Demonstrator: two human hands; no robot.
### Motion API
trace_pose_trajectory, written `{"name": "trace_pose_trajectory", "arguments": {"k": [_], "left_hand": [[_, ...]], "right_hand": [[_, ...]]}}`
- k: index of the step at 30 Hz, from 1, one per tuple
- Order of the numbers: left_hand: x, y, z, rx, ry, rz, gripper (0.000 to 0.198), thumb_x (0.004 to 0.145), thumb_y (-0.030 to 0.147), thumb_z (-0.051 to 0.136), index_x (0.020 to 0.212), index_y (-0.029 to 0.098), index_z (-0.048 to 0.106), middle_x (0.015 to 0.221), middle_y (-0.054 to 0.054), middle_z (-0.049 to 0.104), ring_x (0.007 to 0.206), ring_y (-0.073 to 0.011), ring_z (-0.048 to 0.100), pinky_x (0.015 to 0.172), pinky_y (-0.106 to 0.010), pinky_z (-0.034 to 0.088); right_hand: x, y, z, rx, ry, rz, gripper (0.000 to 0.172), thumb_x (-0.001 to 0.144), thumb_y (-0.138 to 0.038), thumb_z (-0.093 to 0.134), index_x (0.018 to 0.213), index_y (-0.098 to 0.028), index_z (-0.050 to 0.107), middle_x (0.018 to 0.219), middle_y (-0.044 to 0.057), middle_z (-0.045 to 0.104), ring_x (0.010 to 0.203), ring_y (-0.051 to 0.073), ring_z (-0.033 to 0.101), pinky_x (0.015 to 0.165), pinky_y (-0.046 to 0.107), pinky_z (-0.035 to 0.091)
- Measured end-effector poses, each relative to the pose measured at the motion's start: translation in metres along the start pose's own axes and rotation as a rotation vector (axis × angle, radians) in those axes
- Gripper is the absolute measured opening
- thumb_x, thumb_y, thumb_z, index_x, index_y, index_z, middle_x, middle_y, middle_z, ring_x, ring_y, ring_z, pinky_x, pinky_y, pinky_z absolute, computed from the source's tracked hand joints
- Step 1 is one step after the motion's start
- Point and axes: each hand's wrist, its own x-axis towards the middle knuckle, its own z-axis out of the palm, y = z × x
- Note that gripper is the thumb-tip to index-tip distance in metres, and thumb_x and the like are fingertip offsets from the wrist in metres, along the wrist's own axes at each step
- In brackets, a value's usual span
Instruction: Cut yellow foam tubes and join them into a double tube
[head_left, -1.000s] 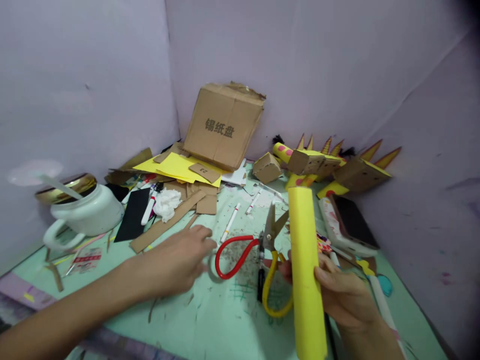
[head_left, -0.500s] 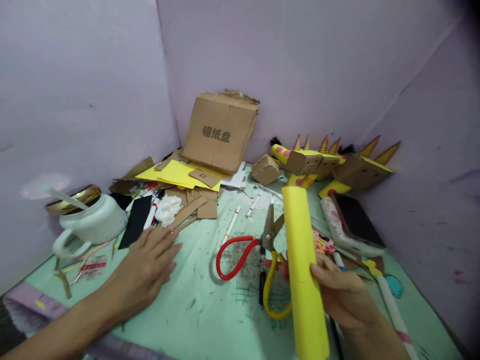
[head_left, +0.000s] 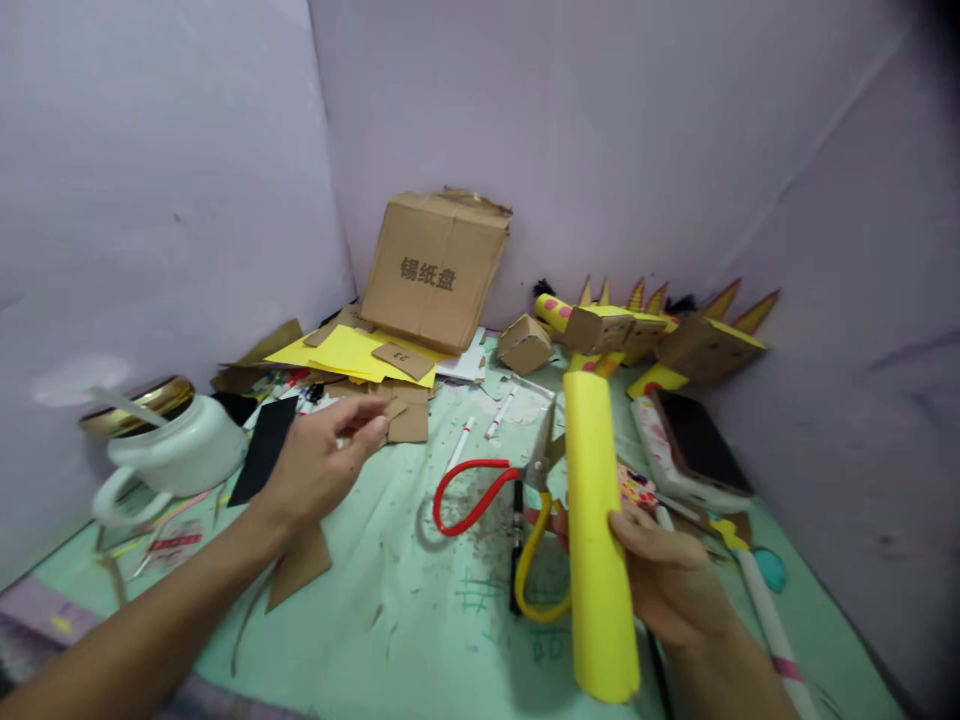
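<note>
**First speaker:** What is each hand doing?

**Second speaker:** The left hand [head_left: 322, 465] hovers above the worktop [head_left: 420, 620]. Its thumb and fingers [head_left: 371, 420] are pinched shut on what looks like a brown cardboard strip [head_left: 300, 568]. The strip runs back under the palm, and its wide end shows below the wrist. The right hand [head_left: 671, 585] is closed round the lower part of a yellow paper tube [head_left: 592, 480], thumb across the front, fingertips just showing past the other edge. The tube is tilted, its top end leaning away from the fingers.

**First speaker:** What lies near them?

**Second speaker:** Scissors [head_left: 538, 468] with one red and one yellow handle lie flat between the hands, just left of the right fingers. The blades are partly open and point away. Beyond the left fingers sit yellow sheets [head_left: 352, 355] and cardboard offcuts. A white jug [head_left: 172, 450] stands well to their left. A phone [head_left: 694, 440] lies just beyond the right fingers.

**First speaker:** How would these holds be done well?

**Second speaker:** As I judge it, the pinch seems to sit at one narrow end of the strip, so the free end may sag or swing. A grip nearer the middle would steady it. The tube looks hollow and soft, so a light wrap rather than a squeeze should keep it round. Both are best kept clear of the open blades.
</note>
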Motion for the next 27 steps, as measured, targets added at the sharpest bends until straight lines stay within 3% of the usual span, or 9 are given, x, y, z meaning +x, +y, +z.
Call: {"name": "trace_pose_trajectory", "arguments": {"k": [2, 5, 7, 9, 12, 15, 19, 24, 27], "left_hand": [[0.012, 0.017, 0.018, -0.294, -0.136, -0.098, 0.033, 0.073, 0.041, 0.056, 0.093, 0.016, 0.064, 0.082, -0.004, 0.069, 0.074, -0.0185, 0.063, 0.068, -0.028, 0.05], [0.018, 0.041, 0.039, -0.466, -0.18, -0.119, 0.026, 0.073, 0.037, 0.055, 0.082, 0.014, 0.063, 0.062, 0.0, 0.063, 0.056, -0.0139, 0.057, 0.057, -0.026, 0.048], [0.011, 0.052, 0.05, -0.348, -0.186, 0.023, 0.022, 0.077, 0.033, 0.051, 0.074, 0.015, 0.063, 0.055, 0.001, 0.059, 0.05, -0.0124, 0.053, 0.051, -0.024, 0.044], [-0.002, 0.058, 0.059, -0.171, -0.237, 0.22, 0.021, 0.081, 0.029, 0.047, 0.075, 0.017, 0.064, 0.062, 0.0, 0.062, 0.058, -0.0137, 0.057, 0.056, -0.024, 0.044], [-0.021, 0.054, 0.072, 0.052, -0.314, 0.349, 0.025, 0.083, 0.024, 0.044, 0.1, 0.02, 0.062, 0.087, -0.005, 0.067, 0.078, -0.0194, 0.061, 0.069, -0.03, 0.047], [-0.031, 0.043, 0.085, 0.191, -0.437, 0.344, 0.041, 0.081, 0.026, 0.047, 0.12, 0.018, 0.049, 0.106, -0.011, 0.064, 0.095, -0.0268, 0.059, 0.078, -0.039, 0.048], [-0.039, 0.041, 0.094, 0.221, -0.522, 0.361, 0.06, 0.077, 0.03, 0.051, 0.133, 0.016, 0.032, 0.128, -0.017, 0.052, 0.112, -0.0313, 0.053, 0.087, -0.043, 0.045], [-0.041, 0.051, 0.096, 0.235, -0.47, 0.261, 0.062, 0.072, 0.032, 0.053, 0.13, 0.017, 0.036, 0.123, -0.017, 0.054, 0.104, -0.0346, 0.056, 0.078, -0.046, 0.047], [-0.026, 0.039, 0.096, 0.142, -0.413, 0.132, 0.064, 0.062, 0.023, 0.055, 0.125, 0.019, 0.042, 0.115, -0.014, 0.058, 0.098, -0.0335, 0.058, 0.078, -0.045, 0.046]], "right_hand": [[0.0, -0.001, 0.004, 0.106, -0.039, 0.037, 0.03, 0.058, -0.027, 0.078, 0.086, -0.019, 0.073, 0.079, 0.006, 0.076, 0.078, 0.023, 0.071, 0.071, 0.028, 0.055], [0.001, -0.002, 0.007, 0.151, -0.056, 0.03, 0.028, 0.057, -0.024, 0.078, 0.083, -0.016, 0.073, 0.077, 0.007, 0.076, 0.074, 0.022, 0.071, 0.069, 0.027, 0.055], [0.003, -0.003, 0.006, 0.148, -0.026, 0.007, 0.028, 0.057, -0.023, 0.078, 0.083, -0.014, 0.072, 0.078, 0.007, 0.075, 0.073, 0.021, 0.071, 0.069, 0.027, 0.054], [0.004, -0.003, 0.004, 0.12, -0.003, -0.008, 0.027, 0.058, -0.023, 0.076, 0.083, -0.013, 0.071, 0.078, 0.008, 0.075, 0.071, 0.021, 0.07, 0.069, 0.027, 0.054], [0.006, -0.001, 0.002, 0.049, -0.003, -0.02, 0.028, 0.061, -0.025, 0.074, 0.086, -0.012, 0.069, 0.078, 0.009, 0.075, 0.069, 0.021, 0.07, 0.068, 0.029, 0.053], [0.009, 0.003, 0.002, 0.03, -0.025, -0.028, 0.03, 0.061, -0.028, 0.075, 0.086, -0.012, 0.069, 0.074, 0.008, 0.074, 0.066, 0.02, 0.069, 0.064, 0.027, 0.052], [0.011, 0.01, 0.005, 0.032, -0.089, -0.009, 0.031, 0.057, -0.029, 0.077, 0.081, -0.01, 0.07, 0.067, 0.007, 0.072, 0.057, 0.016, 0.067, 0.056, 0.022, 0.051], [0.006, 0.008, 0.008, 0.024, -0.167, -0.004, 0.04, 0.053, -0.031, 0.079, 0.084, -0.008, 0.07, 0.067, 0.008, 0.072, 0.056, 0.015, 0.066, 0.056, 0.022, 0.051], [0.001, -0.002, 0.004, 0.04, -0.111, -0.032, 0.041, 0.053, -0.03, 0.079, 0.087, -0.01, 0.07, 0.07, 0.008, 0.073, 0.062, 0.017, 0.067, 0.058, 0.023, 0.051]]}}
